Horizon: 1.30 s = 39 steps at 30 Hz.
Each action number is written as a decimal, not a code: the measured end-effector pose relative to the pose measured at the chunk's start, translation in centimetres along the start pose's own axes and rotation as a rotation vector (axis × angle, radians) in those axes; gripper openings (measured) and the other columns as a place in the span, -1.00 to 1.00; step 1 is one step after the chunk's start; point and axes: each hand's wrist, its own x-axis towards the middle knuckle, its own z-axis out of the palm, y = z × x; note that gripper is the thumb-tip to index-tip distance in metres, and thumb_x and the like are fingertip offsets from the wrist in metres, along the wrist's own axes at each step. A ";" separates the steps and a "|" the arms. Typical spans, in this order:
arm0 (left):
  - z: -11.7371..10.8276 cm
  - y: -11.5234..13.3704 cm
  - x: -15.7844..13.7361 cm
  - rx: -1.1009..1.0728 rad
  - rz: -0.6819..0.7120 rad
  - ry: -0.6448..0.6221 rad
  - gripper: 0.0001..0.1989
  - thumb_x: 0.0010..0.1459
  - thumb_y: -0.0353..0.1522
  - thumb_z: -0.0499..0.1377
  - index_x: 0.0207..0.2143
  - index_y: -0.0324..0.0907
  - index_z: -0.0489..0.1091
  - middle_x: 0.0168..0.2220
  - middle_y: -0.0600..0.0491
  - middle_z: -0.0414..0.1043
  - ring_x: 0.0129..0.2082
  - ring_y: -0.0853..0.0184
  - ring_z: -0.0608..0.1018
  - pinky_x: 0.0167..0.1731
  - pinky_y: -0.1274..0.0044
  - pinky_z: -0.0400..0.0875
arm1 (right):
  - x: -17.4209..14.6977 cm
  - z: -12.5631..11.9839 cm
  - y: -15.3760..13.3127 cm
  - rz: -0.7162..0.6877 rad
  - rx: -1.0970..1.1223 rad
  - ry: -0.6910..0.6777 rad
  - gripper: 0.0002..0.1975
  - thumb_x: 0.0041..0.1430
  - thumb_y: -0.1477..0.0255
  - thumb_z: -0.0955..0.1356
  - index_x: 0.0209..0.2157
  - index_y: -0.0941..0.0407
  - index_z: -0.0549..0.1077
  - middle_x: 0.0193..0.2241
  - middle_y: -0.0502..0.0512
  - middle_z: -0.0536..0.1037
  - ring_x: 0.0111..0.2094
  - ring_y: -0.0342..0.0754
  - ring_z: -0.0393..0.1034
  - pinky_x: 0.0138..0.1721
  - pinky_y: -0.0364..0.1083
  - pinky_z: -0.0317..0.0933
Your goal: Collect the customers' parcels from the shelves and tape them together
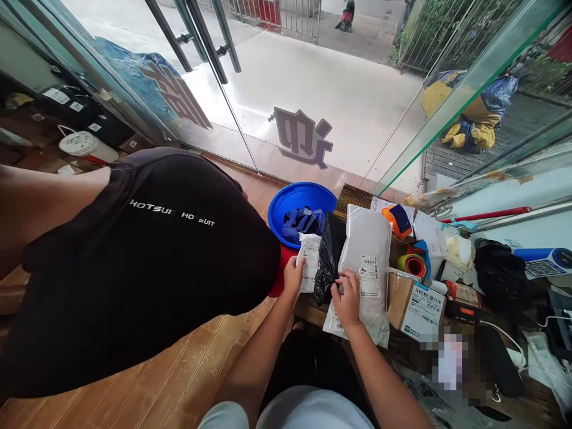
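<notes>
My left hand [294, 275] grips the left edge of a small white parcel [310, 253] with a printed label. Beside that parcel lies a black plastic-wrapped parcel [329, 253]. The curled fingers of my right hand [347, 296] are on the black parcel's right edge, and its fingertips are partly hidden. Directly to the right is a large whitish mailer parcel [364, 232] with a shipping label, partly under my right hand. Part of another white parcel [333, 325] shows beneath it, near the table's front edge.
A bent-over person in a black shirt [179, 256] fills the left side. Behind the parcels stands a blue basin [286, 193] with blue strips inside. On the wooden table [353, 196], a labelled cardboard box [422, 307] and tape rolls [412, 266] sit right. Glass doors stand ahead.
</notes>
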 end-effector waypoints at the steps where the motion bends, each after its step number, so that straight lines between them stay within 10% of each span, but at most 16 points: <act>1: 0.0 -0.1 0.1 0.003 0.000 -0.003 -0.65 0.08 -0.08 0.14 -0.30 -0.18 0.42 -0.33 0.02 0.51 -0.35 0.28 0.49 -0.37 0.53 0.33 | 0.0 0.0 0.0 0.001 0.003 -0.001 -0.92 0.22 0.52 0.24 -0.34 0.07 0.33 -0.15 0.18 0.39 0.00 0.09 0.26 0.07 0.19 0.19; 33: 0.9 0.5 0.5 0.137 -0.060 0.007 -0.64 -0.09 -0.14 0.33 -0.33 -0.19 0.37 -0.36 -0.05 0.56 -0.40 0.21 0.57 -0.43 0.48 0.40 | -0.1 0.0 0.3 0.030 0.046 0.005 -0.92 0.23 0.51 0.24 -0.32 0.08 0.34 -0.16 0.18 0.42 0.01 0.09 0.28 0.08 0.18 0.20; 39: 0.9 1.9 -0.7 0.192 0.071 0.080 -0.38 -0.05 -0.20 0.35 0.04 -0.16 0.25 0.04 -0.13 0.40 0.03 0.13 0.48 -0.01 0.30 0.38 | -0.3 -0.8 -0.9 0.098 -0.151 -0.036 -0.67 0.04 0.50 0.35 -0.10 0.13 0.42 0.06 0.30 0.29 0.16 0.25 0.14 0.16 0.30 0.12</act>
